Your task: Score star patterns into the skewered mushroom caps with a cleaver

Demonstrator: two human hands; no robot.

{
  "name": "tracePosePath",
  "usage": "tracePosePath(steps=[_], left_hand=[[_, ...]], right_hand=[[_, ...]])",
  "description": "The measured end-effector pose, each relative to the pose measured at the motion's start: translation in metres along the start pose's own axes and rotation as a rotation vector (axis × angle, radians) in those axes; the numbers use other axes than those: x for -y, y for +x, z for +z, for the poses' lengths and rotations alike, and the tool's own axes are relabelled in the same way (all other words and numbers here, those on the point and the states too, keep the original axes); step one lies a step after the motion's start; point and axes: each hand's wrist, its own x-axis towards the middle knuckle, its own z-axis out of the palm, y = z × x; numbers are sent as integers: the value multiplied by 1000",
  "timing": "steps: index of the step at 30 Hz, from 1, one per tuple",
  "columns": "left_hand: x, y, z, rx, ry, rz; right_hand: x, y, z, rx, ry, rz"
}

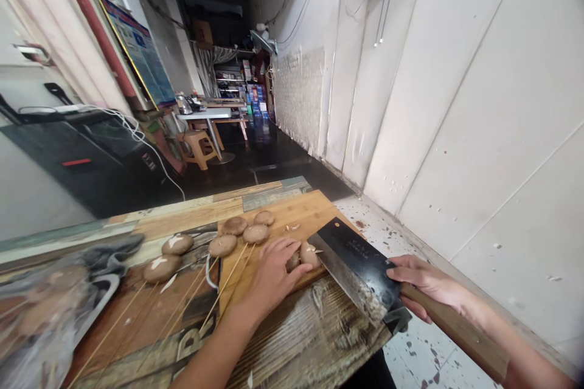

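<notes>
My left hand [276,270] rests on the wooden cutting board [314,209], its fingers and thumb around a brown mushroom [309,254]. Part of what it grips is hidden under the fingers. A cleaver [360,264] with a dark blade is in my right hand [422,282], which grips it where the wooden handle meets the blade. The blade's far end is right beside the held mushroom, with a pale sliver at the edge. Several mushrooms on thin sticks, such as one mushroom [222,246], lie left of my left hand.
Two mushrooms with white cuts, including one mushroom [162,268], lie on the patterned table [137,307]. A plastic bag [43,328] on a tray [98,304] and a grey cloth [123,255] are at the left. A wall [479,103] runs along the right. A stool [198,149] stands farther back.
</notes>
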Motion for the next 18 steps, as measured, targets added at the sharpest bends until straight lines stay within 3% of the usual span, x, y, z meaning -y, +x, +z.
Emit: tracePosePath(steps=[6,13,18], left_hand=[[-17,6,-13,-130,56,217],[-20,9,-29,-37,332,573],[-16,3,-56,-193,389,778]], right_hand=[[4,-4,4,-37,145,-41],[14,-13,16,-3,152,-51],[18,-7,24,97,169,-8]])
